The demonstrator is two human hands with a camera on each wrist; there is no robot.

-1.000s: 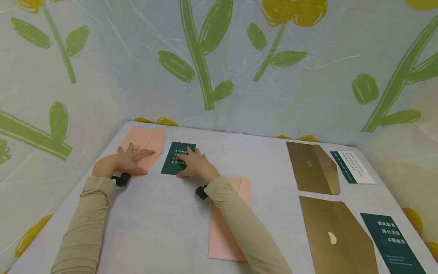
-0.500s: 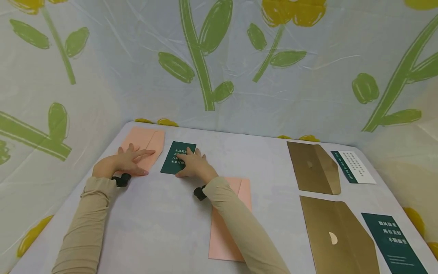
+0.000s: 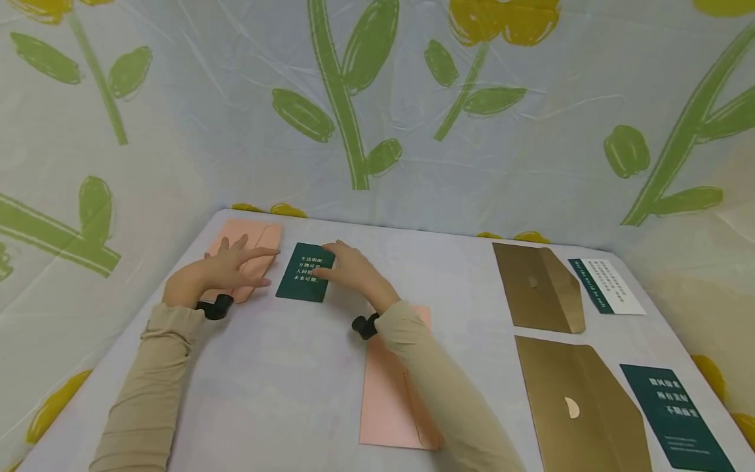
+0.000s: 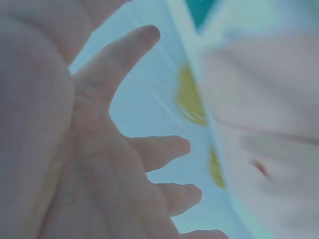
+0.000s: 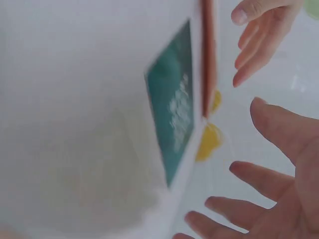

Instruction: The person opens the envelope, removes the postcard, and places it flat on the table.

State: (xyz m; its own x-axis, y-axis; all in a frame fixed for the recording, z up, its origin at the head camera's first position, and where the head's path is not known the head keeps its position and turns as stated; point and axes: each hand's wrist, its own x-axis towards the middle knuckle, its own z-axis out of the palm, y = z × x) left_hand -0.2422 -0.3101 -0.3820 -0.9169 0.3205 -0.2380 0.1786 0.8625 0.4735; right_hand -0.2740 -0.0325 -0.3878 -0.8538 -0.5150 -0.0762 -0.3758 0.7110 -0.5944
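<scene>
My left hand hovers over a pink envelope at the table's back left, fingers spread. In the left wrist view that envelope stands apart from the fingertips. Just right of it lies a dark green card with white lettering, flat on the white table. Over the card's right edge is my right hand, its fingers extended. The right wrist view shows the right fingers spread and holding nothing, with the green card off to the left.
Another pink envelope lies partly under my right forearm. Two gold envelopes, one behind and one nearer, lie at the right. Beyond them are a white-and-green card and a green card. A flower-printed curtain surrounds the table.
Both hands have lifted a little; the right has shifted to the right, uncovering more of the green card's lettering. The left has shifted slightly right. The cards and envelopes lie as before.
</scene>
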